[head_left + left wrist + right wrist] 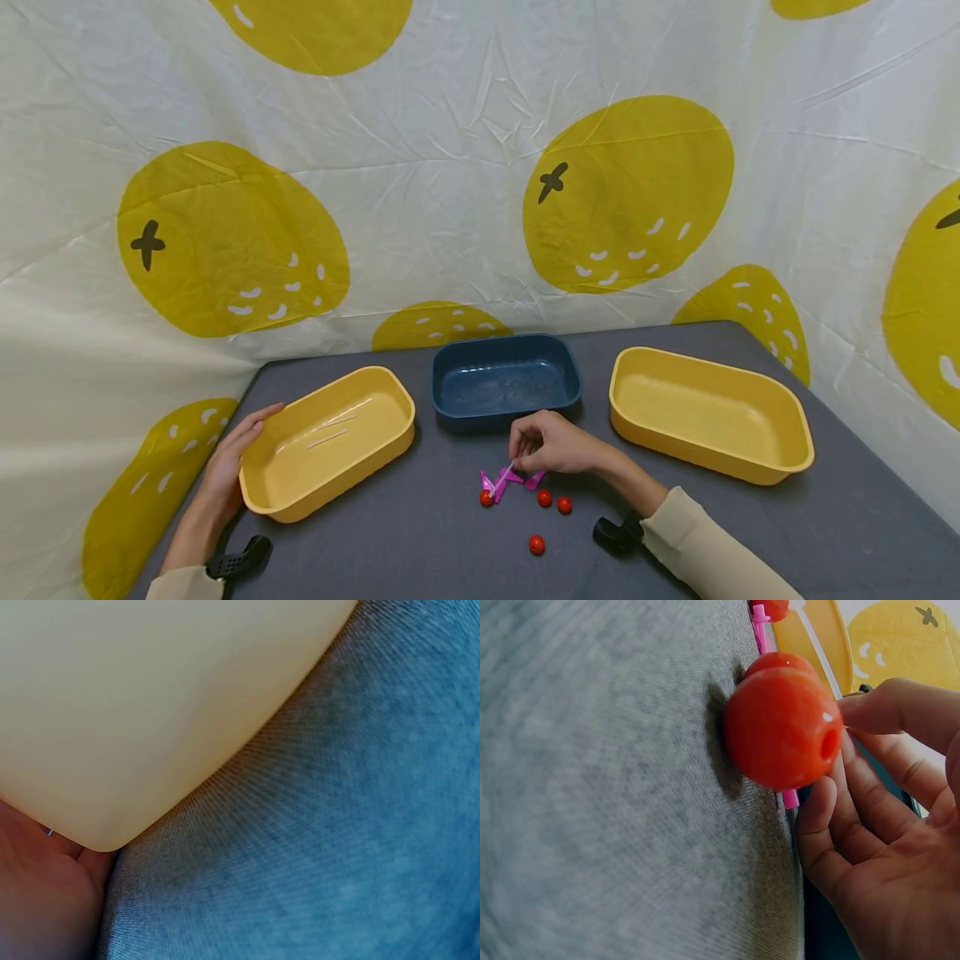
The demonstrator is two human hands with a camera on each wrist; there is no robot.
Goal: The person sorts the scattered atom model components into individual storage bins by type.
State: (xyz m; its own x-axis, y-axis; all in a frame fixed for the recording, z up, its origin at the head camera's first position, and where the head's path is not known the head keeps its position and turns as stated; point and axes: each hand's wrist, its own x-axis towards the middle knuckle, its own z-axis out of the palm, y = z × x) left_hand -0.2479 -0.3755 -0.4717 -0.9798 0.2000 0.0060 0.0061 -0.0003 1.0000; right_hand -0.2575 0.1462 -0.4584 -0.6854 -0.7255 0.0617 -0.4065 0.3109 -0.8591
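In the head view my right hand [558, 444] pinches a thin white stick [503, 477] between thumb and fingertips, and it slants down beside a red ball. Below the hand lie several pink plastic pieces [510, 476]. Close by are small red balls [544, 497]; in the right wrist view one red ball [784, 727] with a small round dimple looms in front of the fingertips. My left hand [225, 462] rests with extended fingers against the end of the left yellow tray [330, 483]. Two thin pale sticks [327, 438] lie inside that tray.
A dark blue tray [506, 423] stands at the back middle, just beyond the right hand. Another yellow tray [705, 454] is to the right. All sit on a grey cloth-covered table [420, 550], with a lemon-print curtain [435, 208] hanging behind it.
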